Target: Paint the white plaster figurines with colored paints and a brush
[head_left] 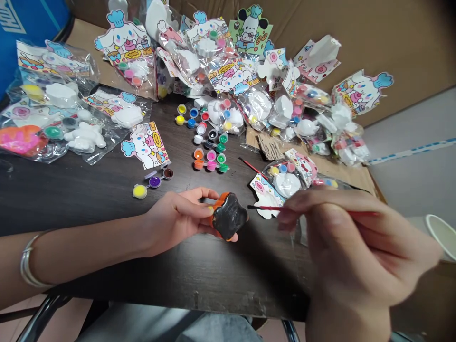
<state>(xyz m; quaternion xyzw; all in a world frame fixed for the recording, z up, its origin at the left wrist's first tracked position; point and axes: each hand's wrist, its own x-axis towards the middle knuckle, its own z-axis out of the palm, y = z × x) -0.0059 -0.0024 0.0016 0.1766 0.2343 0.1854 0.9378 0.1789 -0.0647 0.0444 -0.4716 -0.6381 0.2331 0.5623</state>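
My left hand [188, 213] grips a small figurine [230, 216] by its edges above the dark table. Its sides are painted orange, and the face turned up is black with a few pale patches. In my right hand [342, 237] is a thin red paintbrush [267, 208], pinched between thumb and fingers. The dark bristle tip points left, close to the figurine's right edge but apart from it. Beyond my hands stand open paint pots [211, 164] in orange, pink, green and other colours. Left of them lie yellow, purple and brown pots [154, 182].
Clear bags with white figurines [87, 137] and printed cards cover the table's left side. More packets [208, 47] are heaped at the back. A second red brush [253, 168] lies right of the pots. A white cup [441, 232] stands at the far right.
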